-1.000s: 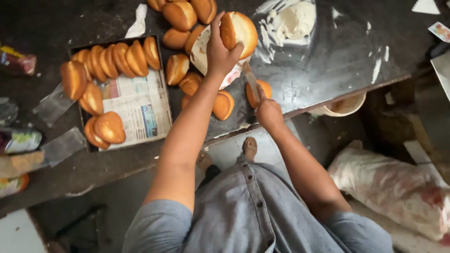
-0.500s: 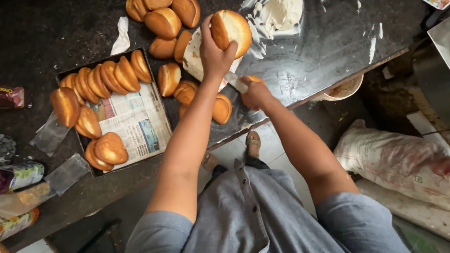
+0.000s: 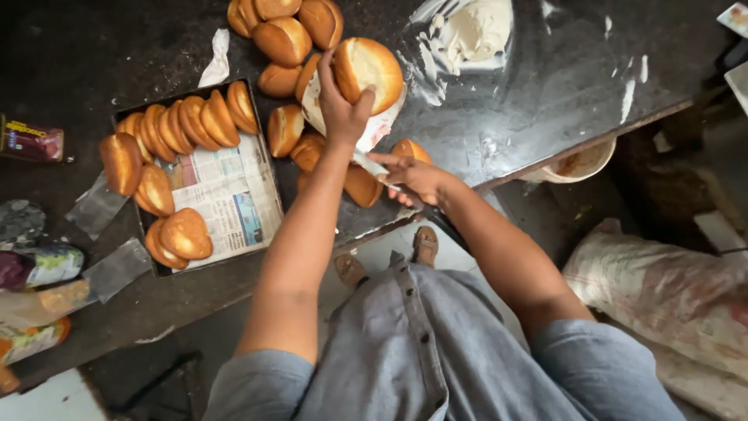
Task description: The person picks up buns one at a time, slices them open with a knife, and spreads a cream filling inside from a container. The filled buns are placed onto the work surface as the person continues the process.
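My left hand [image 3: 343, 109] grips a round, sliced bun [image 3: 370, 72] over a sheet of white paper on the dark counter [image 3: 561, 86]. My right hand [image 3: 413, 178] holds a knife [image 3: 372, 166] whose blade points toward the bun, just below my left wrist. Several more golden buns [image 3: 284, 39] lie heaped beyond my left hand. A black tray [image 3: 269, 183] lined with newspaper, to the left, holds a row of split buns [image 3: 187, 121].
A lump of white spread [image 3: 475, 31] sits smeared on the counter at the far right. Plastic packets [image 3: 35, 269] lie at the left edge. A bowl [image 3: 576, 164] sits under the counter's edge, and a filled sack [image 3: 662, 296] lies on the floor.
My right hand has risen from the counter's edge, bringing the knife up under my left wrist. The bun stays gripped in my left hand.
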